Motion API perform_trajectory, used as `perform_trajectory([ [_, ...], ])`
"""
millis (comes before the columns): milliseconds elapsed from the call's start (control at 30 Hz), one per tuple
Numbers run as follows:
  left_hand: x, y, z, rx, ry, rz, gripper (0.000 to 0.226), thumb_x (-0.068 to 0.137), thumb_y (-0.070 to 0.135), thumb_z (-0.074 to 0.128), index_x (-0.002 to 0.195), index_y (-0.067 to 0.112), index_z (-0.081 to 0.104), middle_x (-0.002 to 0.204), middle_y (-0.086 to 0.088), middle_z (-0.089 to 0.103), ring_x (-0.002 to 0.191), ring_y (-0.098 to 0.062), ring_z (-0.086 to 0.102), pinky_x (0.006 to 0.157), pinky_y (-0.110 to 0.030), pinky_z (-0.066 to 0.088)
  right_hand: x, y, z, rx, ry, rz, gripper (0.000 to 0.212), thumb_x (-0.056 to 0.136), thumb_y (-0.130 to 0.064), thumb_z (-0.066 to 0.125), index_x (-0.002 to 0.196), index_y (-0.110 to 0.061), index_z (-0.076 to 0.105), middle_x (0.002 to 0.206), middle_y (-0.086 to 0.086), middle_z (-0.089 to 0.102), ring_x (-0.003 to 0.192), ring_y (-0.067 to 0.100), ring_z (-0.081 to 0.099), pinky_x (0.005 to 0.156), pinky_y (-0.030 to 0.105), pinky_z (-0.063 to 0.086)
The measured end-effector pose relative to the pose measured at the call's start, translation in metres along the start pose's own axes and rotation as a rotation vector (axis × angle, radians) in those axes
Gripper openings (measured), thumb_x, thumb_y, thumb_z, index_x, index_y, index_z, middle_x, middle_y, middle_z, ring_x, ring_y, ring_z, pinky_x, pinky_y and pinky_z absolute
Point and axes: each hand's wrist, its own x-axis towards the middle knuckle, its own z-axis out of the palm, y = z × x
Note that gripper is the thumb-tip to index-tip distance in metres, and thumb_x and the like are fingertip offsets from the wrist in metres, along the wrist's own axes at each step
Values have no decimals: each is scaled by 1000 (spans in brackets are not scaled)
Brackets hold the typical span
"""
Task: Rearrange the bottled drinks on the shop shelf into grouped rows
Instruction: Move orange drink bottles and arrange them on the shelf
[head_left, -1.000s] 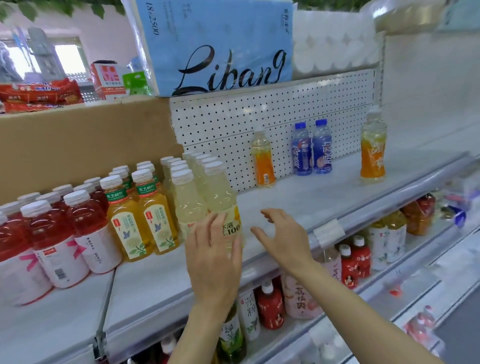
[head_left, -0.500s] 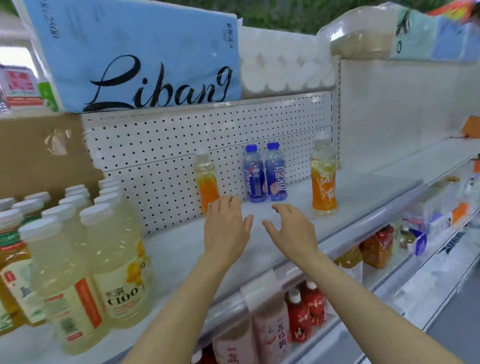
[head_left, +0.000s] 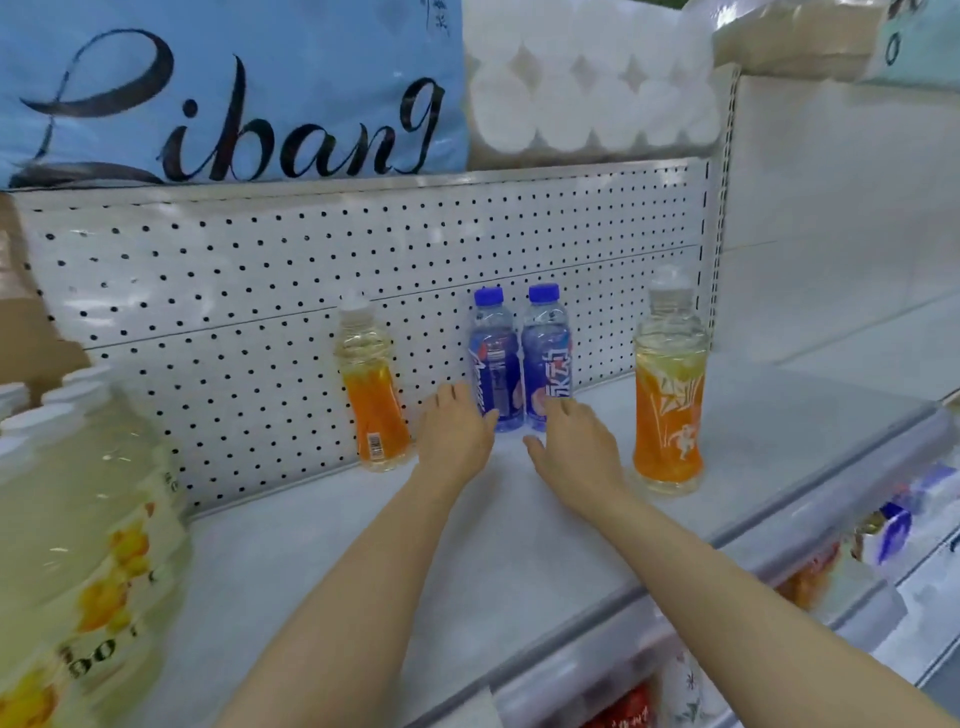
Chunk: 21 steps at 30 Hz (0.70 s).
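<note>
I see a blue pack (head_left: 228, 88) on the top shelf with the script "Libang". On the white shelf (head_left: 519, 545), pale yellow bottles (head_left: 88, 545) at near left read "100". Both arms reach far. The left hand (head_left: 454, 439) and right hand (head_left: 574, 447) are spread, holding nothing, just before two upright blue bottles (head_left: 519, 364) at the pegboard (head_left: 311, 291), between two orange bottles (head_left: 670, 384).
</note>
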Motion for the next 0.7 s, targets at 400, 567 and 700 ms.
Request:
perform_trajectory([
  [400,96,4,68,-652,-20,-257,81,62,53,85,121,8,54,117,-9,62,107,-27,62,91,-47,55,97,27,57,473,143,318,87,79,-21,74,148,-10,21,132,18,44,119,34,47,97,43,46],
  [567,94,-3,71,-779,-12,-262,99,39,67,83,118,14,53,115,-4,63,102,-21,64,87,-43,58,106,35,64,553,112,393,74,75,-19,80,130,-4,33,126,17,41,111,34,52,90,43,51],
  [700,87,-9,62,-947,-208,-257,80,61,18,93,124,9,44,116,-3,62,99,-18,65,83,-36,57,105,34,54,592,49,391,75,75,-15,80,129,-2,29,130,18,33,112,31,50,89,37,49],
])
